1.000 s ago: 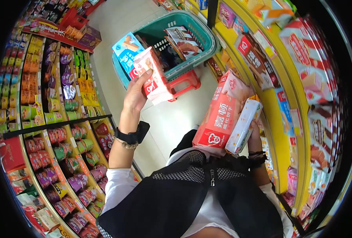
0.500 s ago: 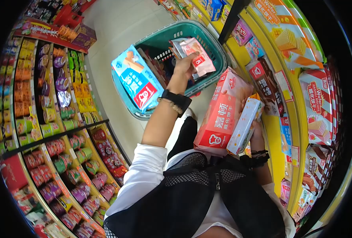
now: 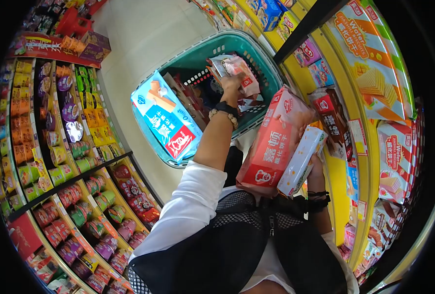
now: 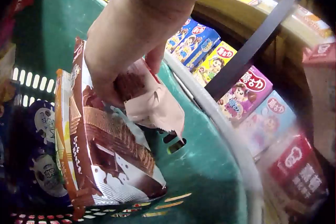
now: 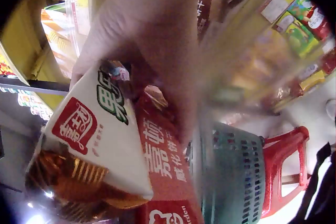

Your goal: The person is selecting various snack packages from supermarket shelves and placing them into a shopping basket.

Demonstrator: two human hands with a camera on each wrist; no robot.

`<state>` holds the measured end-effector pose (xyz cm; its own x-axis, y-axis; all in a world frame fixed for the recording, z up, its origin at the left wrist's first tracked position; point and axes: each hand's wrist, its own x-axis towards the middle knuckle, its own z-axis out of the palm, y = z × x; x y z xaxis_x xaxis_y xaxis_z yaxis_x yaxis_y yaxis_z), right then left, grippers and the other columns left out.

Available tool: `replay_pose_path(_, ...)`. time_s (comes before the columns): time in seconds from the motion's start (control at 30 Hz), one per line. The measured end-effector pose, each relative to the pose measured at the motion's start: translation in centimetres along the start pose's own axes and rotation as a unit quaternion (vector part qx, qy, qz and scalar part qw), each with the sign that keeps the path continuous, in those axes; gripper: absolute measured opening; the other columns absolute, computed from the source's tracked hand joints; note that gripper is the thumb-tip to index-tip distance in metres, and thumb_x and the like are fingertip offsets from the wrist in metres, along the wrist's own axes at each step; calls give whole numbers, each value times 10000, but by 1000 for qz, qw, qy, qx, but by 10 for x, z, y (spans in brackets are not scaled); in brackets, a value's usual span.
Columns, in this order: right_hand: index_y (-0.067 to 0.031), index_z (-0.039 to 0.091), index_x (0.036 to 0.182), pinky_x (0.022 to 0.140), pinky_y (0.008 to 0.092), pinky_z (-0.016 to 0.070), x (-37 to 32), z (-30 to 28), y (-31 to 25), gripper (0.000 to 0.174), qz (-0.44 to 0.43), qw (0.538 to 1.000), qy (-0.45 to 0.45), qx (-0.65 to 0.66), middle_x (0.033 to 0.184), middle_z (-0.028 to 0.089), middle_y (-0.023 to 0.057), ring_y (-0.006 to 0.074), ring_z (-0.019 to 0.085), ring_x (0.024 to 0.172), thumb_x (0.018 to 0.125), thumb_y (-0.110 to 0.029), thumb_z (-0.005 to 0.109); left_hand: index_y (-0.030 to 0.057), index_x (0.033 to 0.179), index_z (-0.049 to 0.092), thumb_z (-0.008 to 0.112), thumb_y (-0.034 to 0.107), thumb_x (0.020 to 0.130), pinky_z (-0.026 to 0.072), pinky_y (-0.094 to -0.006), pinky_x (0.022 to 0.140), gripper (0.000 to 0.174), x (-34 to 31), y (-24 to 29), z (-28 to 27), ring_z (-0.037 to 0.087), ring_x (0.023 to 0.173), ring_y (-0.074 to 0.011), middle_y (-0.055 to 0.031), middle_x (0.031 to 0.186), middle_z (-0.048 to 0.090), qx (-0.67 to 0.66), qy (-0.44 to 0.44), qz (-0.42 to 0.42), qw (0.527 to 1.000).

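Note:
My left hand (image 3: 233, 84) reaches down into the green shopping basket (image 3: 151, 147), gripping a small pink wafer packet (image 3: 247, 78). In the left wrist view, that packet lies against the basket's inner wall, beside a brown chocolate wafer bag (image 4: 100, 155) standing on edge. Part of the left fingers is hidden behind the hand. Against the body, my right hand (image 3: 317, 169) holds a large pink wafer bag (image 3: 276, 132) together with a white snack pack (image 3: 300, 159). The right wrist view shows the white pack's orange-brown end. A blue wafer pack (image 3: 166, 117) leans upright at the basket's near left.
The basket rests on a red stool (image 5: 286, 166) in the aisle. Yellow shelves (image 3: 340, 210) of wafer bags and boxes run close on the right. Shelves of cup-shaped snacks (image 3: 75, 193) line the left. A black shelf post (image 3: 310, 27) slants beside the basket.
My left hand has carried the pink packet rightward from beside the blue pack and down into the basket. The blue pack now leans there alone. The right hand keeps its hold.

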<state>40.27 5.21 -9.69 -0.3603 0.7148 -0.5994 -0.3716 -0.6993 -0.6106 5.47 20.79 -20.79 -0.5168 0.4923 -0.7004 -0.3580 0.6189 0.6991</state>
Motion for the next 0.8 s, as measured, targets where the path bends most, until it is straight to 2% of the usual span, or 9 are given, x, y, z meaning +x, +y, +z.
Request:
replay_pose_path(0.1, -23, 473, 1166, 824, 328, 472, 13, -2, -8, 508, 8, 1000, -5, 9, 1037, 586, 70, 187, 588, 912, 712, -204, 611, -86, 922, 608, 760, 238, 652, 504, -326, 594, 448, 17, -12, 5, 647, 701, -217, -160, 844, 651, 50, 2, 55, 997)
replay_pose_path(0.17, -26, 471, 1170, 825, 327, 471, 20, -16, -11, 515, 19, 999, -28, 22, 1041, 585, 67, 187, 587, 916, 711, -203, 623, -63, 964, 599, 763, 140, 659, 514, -312, 553, 401, 12, -10, 7, 636, 670, -197, -127, 820, 648, 53, 25, 57, 997)
replay_pose_path(0.3, -19, 488, 1144, 768, 315, 494, 32, -20, -16, 527, 1, 999, -30, -21, 1024, 596, 88, 185, 601, 868, 753, -344, 627, -43, 942, 627, 764, 211, 657, 510, -298, 586, 406, 11, -18, 10, 641, 685, -200, -141, 824, 654, 100, 39, 84, 991)
replay_pose_path(0.37, -21, 490, 1140, 767, 312, 492, 36, -16, -21, 529, 20, 999, -30, -25, 1023, 596, 84, 182, 600, 869, 747, -345, 635, -78, 860, 608, 701, 317, 678, 505, -376, 671, 445, -11, -3, 12, 647, 759, -316, -196, 810, 650, 221, 57, 132, 965)
replay_pose_path(0.43, -41, 479, 1166, 829, 323, 458, 37, 2, -32, 549, 37, 998, -55, 7, 1026, 582, 45, 177, 578, 921, 691, -240, 671, -74, 892, 595, 667, 349, 702, 503, -389, 685, 469, -26, 9, 14, 637, 786, -337, -202, 844, 644, 277, 48, 132, 951)
replay_pose_path(0.6, -35, 443, 1178, 811, 290, 463, 49, -6, -29, 585, 36, 997, -72, -16, 1058, 560, 69, 163, 568, 909, 721, -323, 667, -64, 1015, 539, 581, 446, 748, 500, -405, 707, 577, -43, 18, 21, 611, 849, -383, -214, 957, 615, 426, 112, 149, 885)
replay_pose_path(0.7, -42, 394, 1224, 841, 284, 445, 57, -1, -32, 649, 32, 992, -120, 2, 1106, 530, 70, 157, 548, 945, 710, -317, 681, -34, 1095, 528, 546, 458, 795, 474, -365, 781, 577, -86, 47, 2, 605, 937, -309, -224, 1038, 593, 410, 27, 196, 891)
replay_pose_path(0.77, -47, 371, 1246, 855, 283, 437, 59, 12, -41, 682, 29, 991, -130, 1, 1123, 517, 71, 155, 540, 962, 705, -317, 688, -29, 1105, 527, 531, 449, 827, 450, -327, 817, 553, -133, 75, -27, 587, 951, -231, -177, 1022, 603, 232, -146, 118, 954)
replay_pose_path(0.8, -47, 372, 1248, 847, 282, 444, 58, 23, -47, 690, 14, 991, -130, -5, 1112, 522, 65, 152, 544, 954, 700, -314, 695, -53, 1128, 495, 551, 507, 791, 436, -341, 827, 656, -154, 79, -40, 571, 986, -256, -197, 1078, 568, 189, -195, 150, 951)
